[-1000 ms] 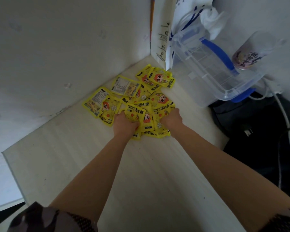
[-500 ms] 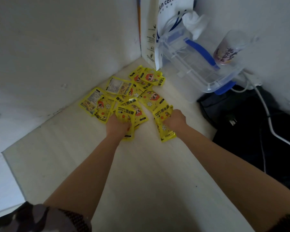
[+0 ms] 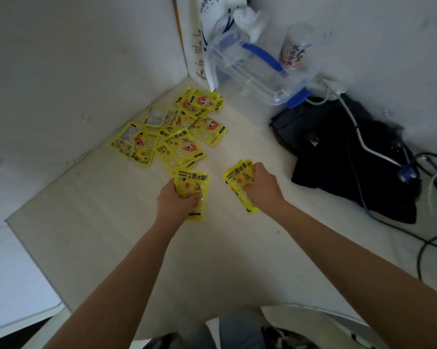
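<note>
Pale surface, with a clear box at its far corner. A pile of yellow sachets lies along the far left edge. Nearer, the left hand grips one packet and the right hand grips several packets, probably gathering them for the box.

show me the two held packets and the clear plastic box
left packet [image 3: 193, 178]: head view, its printed upper half
right packet [image 3: 236, 176]: head view, its printed left half
clear plastic box [image 3: 265, 90]: head view, its near rim

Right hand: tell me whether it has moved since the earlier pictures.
Yes. The right hand, gripping yellow packets, has drawn back toward the person, clear of the packet pile.
</note>
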`<state>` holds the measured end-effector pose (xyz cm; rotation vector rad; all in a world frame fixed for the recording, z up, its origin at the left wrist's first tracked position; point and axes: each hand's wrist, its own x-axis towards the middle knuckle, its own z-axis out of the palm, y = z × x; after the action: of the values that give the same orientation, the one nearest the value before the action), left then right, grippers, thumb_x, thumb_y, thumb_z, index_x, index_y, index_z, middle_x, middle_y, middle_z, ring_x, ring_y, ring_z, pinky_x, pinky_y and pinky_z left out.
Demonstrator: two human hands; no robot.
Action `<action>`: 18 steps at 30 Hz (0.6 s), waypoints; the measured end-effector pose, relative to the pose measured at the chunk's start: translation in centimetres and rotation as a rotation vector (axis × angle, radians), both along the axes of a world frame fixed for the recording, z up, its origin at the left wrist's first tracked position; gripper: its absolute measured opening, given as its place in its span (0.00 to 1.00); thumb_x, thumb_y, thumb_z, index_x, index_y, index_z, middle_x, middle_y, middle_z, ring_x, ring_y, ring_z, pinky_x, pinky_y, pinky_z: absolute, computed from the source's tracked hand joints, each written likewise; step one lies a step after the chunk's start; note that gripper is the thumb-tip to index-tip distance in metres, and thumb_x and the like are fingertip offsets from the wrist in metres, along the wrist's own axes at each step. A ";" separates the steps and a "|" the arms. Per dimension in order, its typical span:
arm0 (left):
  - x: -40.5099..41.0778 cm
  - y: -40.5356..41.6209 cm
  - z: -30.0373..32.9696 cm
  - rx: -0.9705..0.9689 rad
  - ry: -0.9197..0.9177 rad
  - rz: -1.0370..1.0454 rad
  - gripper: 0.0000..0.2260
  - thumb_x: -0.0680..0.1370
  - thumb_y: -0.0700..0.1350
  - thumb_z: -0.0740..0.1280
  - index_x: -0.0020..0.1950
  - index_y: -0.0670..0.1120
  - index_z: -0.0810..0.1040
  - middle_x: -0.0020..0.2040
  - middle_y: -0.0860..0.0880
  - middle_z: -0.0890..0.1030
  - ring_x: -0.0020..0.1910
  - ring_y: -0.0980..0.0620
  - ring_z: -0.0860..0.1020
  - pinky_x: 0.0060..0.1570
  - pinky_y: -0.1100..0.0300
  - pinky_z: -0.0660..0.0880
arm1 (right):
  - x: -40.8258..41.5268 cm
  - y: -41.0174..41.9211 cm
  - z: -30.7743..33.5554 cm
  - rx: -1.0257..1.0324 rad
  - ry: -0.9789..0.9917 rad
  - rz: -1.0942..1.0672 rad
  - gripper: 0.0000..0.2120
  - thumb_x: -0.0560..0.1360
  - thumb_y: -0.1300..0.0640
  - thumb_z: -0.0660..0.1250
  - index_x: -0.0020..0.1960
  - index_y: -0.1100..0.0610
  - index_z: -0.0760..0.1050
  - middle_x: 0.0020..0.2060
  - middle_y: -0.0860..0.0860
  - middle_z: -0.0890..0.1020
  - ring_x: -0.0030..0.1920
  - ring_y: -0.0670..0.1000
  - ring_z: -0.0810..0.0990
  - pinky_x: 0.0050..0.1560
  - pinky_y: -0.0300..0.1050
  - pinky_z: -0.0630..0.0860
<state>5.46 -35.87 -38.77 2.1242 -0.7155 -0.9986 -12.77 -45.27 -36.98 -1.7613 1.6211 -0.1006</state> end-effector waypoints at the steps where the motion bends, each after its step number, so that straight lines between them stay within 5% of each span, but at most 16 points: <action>1: -0.4 0.6 0.0 -0.001 -0.018 -0.022 0.19 0.60 0.50 0.75 0.49 0.52 0.78 0.45 0.50 0.82 0.46 0.46 0.81 0.47 0.45 0.80 | -0.5 1.1 0.3 -0.007 -0.003 -0.011 0.07 0.75 0.59 0.61 0.48 0.57 0.63 0.42 0.54 0.75 0.44 0.60 0.77 0.43 0.52 0.74; 8: -2.3 5.7 -0.2 -0.076 -0.144 -0.250 0.15 0.67 0.42 0.75 0.51 0.45 0.74 0.39 0.55 0.76 0.43 0.48 0.76 0.42 0.58 0.72 | -3.0 10.3 0.1 -0.052 0.028 -0.109 0.09 0.75 0.57 0.63 0.49 0.55 0.62 0.41 0.52 0.75 0.43 0.58 0.76 0.41 0.49 0.71; 18: -6.6 12.0 0.2 -0.112 -0.156 -0.604 0.17 0.67 0.42 0.75 0.53 0.46 0.75 0.43 0.51 0.80 0.44 0.47 0.78 0.42 0.57 0.74 | -8.4 23.9 -0.6 -0.065 0.060 -0.315 0.07 0.75 0.60 0.61 0.50 0.55 0.62 0.42 0.52 0.74 0.46 0.60 0.76 0.44 0.51 0.72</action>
<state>-1.19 -23.88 -38.56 1.9354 -1.5131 -1.0628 -21.12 -21.33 -37.59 -1.5562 1.9483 -0.2529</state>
